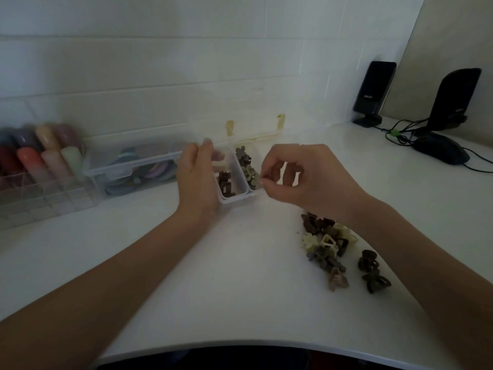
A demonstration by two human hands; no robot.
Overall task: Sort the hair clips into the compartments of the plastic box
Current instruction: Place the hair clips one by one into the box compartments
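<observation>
— Two compartments of the plastic box (pixel 234 197) already have clips: dark brown ones in the left part, greyish and pale ones in the right part. The box stands on the white table (pixel 240 289), at about 12 o'clock from the person.

— And the clips not yet sorted?

— They lie in a loose pile of hair clips (pixel 326 243) at about 2 o'clock, under the right forearm, with two dark clips (pixel 372 271) a little apart from it, toward 3 o'clock.

— What do the hands do?

— The left hand (pixel 197 180) rests against the left wall of the box with fingers mostly straight; I think it steadies the box. The right hand (pixel 298 177) is beside the right wall, thumb and first finger closed together. If a small clip is between them, I cannot tell.

— How will the clips handle?

— I judge them light, stiff plastic with a spring, smooth and a bit slippery. They can hook to each other in the pile. Better to pinch one by its two wings, lift slowly, and shake off any neighbour.
</observation>
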